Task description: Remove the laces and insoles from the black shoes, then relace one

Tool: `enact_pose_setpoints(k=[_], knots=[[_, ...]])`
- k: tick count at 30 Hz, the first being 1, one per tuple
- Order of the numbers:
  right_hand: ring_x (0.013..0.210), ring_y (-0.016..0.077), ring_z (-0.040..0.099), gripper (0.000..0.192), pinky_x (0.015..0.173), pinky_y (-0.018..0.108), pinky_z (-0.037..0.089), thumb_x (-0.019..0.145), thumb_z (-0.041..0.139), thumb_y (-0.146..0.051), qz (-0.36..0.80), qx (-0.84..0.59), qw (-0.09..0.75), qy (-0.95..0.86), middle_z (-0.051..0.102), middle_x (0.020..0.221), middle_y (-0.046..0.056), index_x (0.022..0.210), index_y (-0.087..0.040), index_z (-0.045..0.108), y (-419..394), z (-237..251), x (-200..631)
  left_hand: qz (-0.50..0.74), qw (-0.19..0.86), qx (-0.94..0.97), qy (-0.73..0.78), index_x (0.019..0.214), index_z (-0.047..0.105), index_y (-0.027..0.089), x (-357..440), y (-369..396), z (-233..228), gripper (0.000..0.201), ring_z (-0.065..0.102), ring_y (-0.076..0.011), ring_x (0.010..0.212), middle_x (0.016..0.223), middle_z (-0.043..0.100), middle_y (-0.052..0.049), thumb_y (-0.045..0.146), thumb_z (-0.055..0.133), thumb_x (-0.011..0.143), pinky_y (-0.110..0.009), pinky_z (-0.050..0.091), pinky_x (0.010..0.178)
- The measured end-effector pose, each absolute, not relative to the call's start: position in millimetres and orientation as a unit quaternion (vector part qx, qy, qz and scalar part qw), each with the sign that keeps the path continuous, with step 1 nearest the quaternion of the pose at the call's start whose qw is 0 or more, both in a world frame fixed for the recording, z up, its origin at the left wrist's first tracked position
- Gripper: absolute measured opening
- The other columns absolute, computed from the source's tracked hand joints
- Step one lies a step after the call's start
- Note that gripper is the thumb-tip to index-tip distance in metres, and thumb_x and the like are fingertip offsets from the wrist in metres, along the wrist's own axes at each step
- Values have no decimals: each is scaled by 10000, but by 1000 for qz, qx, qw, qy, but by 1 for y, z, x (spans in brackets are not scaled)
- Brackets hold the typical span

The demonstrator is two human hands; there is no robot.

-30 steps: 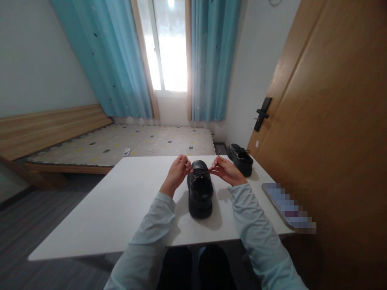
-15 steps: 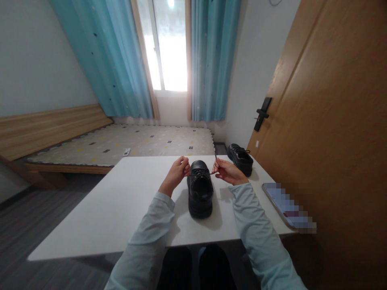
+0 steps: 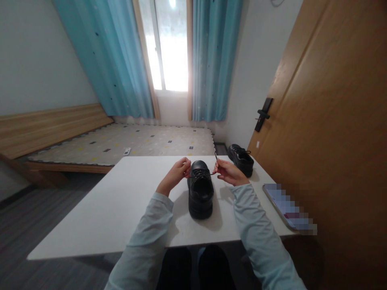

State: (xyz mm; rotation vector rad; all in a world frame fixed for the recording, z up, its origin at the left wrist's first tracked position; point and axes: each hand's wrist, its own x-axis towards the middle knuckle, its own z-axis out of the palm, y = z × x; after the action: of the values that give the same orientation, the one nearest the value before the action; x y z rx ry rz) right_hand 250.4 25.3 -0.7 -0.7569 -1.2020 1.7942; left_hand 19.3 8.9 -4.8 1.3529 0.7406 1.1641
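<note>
A black lace-up shoe (image 3: 200, 203) stands on the white table (image 3: 121, 209), its toe pointing away from me and its heel towards me. To its left, my left hand (image 3: 178, 172) is closed in a pinch on one end of the shoelace. On the other side, my right hand (image 3: 229, 171) pinches the other end, and a dark lace tip sticks up above its fingers. The black shoelace (image 3: 214, 173) runs across the top of the shoe between both hands.
The second black shoe (image 3: 243, 161) stands at the table's far right corner. A tablet-like device (image 3: 281, 205), partly blurred out, lies along the right edge. Beyond the table is a bed with a patterned mattress (image 3: 151, 141); a wooden door (image 3: 326, 121) stands close on the right.
Both hands keep their pinch on the lace and have barely moved. The shoe stays in place; the view has shifted very slightly.
</note>
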Motion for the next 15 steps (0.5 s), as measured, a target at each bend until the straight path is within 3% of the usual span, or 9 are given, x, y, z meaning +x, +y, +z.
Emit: enact_pose_setpoints(k=[7, 11, 15], knots=[[593, 136, 619, 279, 423, 191, 430, 728, 682, -410, 579, -382, 483, -535, 614, 657, -3, 806, -188, 534, 23, 2, 246, 465, 506, 642, 339, 741, 467, 173, 18, 6, 0, 316, 461, -83, 536, 583, 457, 57, 467, 561, 804, -222, 381, 544], [597, 137, 576, 275, 479, 240, 465, 697, 685, -332, 409, -478, 534, -565, 619, 723, 7, 899, -208, 547, 32, -5, 244, 459, 466, 667, 358, 734, 484, 171, 19, 8, 1, 311, 456, -96, 547, 586, 458, 51, 468, 545, 805, -237, 389, 555], [756, 183, 557, 389, 669, 320, 473, 672, 702, -286, 196, -499, 583, -611, 617, 910, 64, 1035, -210, 586, 34, -4, 244, 450, 419, 694, 375, 736, 499, 168, 18, 8, 3, 290, 465, -106, 573, 601, 475, 40, 443, 515, 825, -245, 393, 580]])
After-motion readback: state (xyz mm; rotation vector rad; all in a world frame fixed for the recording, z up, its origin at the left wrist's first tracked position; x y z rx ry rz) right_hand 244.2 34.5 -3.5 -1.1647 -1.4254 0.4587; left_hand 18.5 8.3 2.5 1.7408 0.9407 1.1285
